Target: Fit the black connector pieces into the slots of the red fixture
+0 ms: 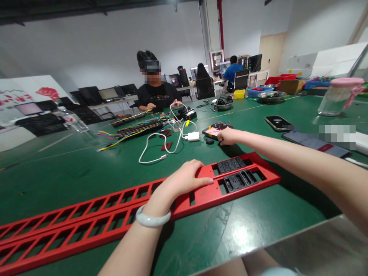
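Observation:
My left hand [189,177] lies on a long red frame [205,191] with slanted slots, its thumb and fingers stretched apart on the bare plate section. To the right of it, two rows of black rectangular blocks [237,181] sit in the frame's openings. My right hand [228,136] reaches past the frame to the right edge of a small dark tray [211,133]. Its fingers are curled together, with something dark showing at the tips that I cannot make out. Loose on the table, left of those fingers, lies a small black piece [209,141].
Beyond the frame, a white charger [193,136] and its cable [148,147] lie near bundled colored wires [140,128]. Phones [277,123] and a pink-lidded jar [333,99] stand right. A water bottle [76,120] is left. Another person [156,96] works opposite.

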Action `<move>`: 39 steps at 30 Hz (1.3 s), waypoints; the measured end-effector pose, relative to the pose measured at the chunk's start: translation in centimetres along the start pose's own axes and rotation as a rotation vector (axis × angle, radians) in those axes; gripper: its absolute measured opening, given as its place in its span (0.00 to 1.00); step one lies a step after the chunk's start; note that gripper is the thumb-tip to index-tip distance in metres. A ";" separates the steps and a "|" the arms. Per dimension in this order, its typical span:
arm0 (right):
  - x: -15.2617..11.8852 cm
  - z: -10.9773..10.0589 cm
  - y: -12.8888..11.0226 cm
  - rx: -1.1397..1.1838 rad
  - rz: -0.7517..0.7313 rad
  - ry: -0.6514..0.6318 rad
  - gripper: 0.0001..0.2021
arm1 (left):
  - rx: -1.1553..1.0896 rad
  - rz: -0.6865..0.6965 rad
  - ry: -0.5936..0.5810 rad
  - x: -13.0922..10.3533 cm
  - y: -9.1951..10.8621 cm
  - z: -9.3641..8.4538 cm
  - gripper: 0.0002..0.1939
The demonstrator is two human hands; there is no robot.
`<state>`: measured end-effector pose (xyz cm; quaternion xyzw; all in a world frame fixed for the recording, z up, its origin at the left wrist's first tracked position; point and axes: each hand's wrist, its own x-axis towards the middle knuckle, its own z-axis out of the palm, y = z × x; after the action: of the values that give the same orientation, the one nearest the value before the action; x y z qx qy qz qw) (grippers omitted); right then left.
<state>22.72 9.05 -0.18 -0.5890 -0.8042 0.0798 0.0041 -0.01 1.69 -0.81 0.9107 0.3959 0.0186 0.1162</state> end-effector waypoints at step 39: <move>-12.1 2.8 3.2 0.819 -0.155 0.167 0.26 | -0.032 -0.075 -0.058 -0.2 1.0 -0.8 0.27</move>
<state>29.21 -1.80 -2.29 -0.4807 -0.7449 0.3444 0.3089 0.44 1.02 0.20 0.8935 0.4257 -0.0057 0.1427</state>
